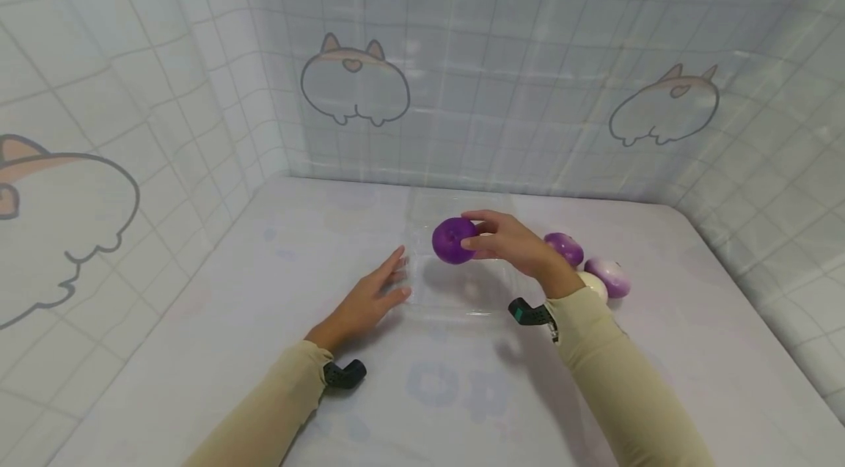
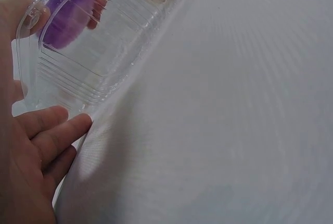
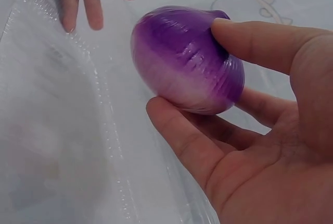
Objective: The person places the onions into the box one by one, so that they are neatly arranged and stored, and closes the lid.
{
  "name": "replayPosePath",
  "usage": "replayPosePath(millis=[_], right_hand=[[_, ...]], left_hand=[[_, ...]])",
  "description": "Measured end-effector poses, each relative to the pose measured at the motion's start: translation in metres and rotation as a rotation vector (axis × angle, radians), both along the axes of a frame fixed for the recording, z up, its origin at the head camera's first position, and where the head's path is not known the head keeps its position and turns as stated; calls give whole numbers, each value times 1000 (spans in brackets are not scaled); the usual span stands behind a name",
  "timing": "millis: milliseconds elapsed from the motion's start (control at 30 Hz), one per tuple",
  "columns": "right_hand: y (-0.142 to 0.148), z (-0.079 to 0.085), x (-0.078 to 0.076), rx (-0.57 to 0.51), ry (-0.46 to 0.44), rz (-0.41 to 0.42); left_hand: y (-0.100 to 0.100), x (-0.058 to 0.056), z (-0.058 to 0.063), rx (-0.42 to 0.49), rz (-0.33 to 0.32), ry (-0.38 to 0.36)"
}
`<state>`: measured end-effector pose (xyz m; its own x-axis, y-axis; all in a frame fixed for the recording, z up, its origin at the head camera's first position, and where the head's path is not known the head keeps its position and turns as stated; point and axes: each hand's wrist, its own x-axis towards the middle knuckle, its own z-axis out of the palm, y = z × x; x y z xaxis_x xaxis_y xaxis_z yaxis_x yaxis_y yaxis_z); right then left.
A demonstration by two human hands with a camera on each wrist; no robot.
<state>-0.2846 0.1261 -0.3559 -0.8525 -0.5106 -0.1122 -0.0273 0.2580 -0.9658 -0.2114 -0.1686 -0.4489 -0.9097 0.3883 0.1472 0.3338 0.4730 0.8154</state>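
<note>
Beige sleeves occupy the foreground, the left sleeve (image 1: pixel 264 408) entering from lower left and the right sleeve (image 1: pixel 627 379) from lower right. At each cuff sits a small dark device, one on the left wrist (image 1: pixel 345 374) and one on the right (image 1: pixel 528 311). Beneath them spreads a whitish table surface (image 1: pixel 356 430) bearing faint bluish lettering (image 1: pixel 432 383).

Left hand (image 1: pixel 366 306): fingers extended and loosely spread, the thumb set wide of them, at the left end of a clear plastic container (image 1: pixel 488 287). The left wrist view places the thumb by the container's rim and the fingertips low beside its ribbed wall; whether every fingertip makes contact cannot be told.

Right hand (image 1: pixel 511 240): thumb and fingers pinch a purple onion (image 1: pixel 452 241) from its right side, holding it above the container, with a shadow falling beneath. The right wrist view shows the onion's glossy skin grading from deep purple to pale pink, the thumb on one side and fingertips on the opposite one.

To the right of the container, partly behind the right forearm, three further rounded pieces lie grouped on the table: a cream-white one (image 1: pixel 594 285), a purple-and-white one (image 1: pixel 609 277) and a purple one (image 1: pixel 565 249).

Beyond the table hangs a pale grid-patterned backdrop (image 1: pixel 502 108), printed with outlined animal figures (image 1: pixel 355 89).
</note>
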Motion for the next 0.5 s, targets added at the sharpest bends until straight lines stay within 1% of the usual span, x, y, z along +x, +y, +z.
replayPosePath(millis=[133, 300, 367, 500], right_hand=[[-3, -3, -3, 5, -15, 6], [-5, -5, -6, -31, -41, -19], [-6, -5, -6, -45, -55, -19], [-10, -7, -6, -36, -68, -4]], left_hand=[[0, 0, 1, 3, -6, 0], [0, 0, 2, 3, -19, 2], [0, 0, 3, 5, -22, -1], [0, 0, 2, 17, -28, 7]])
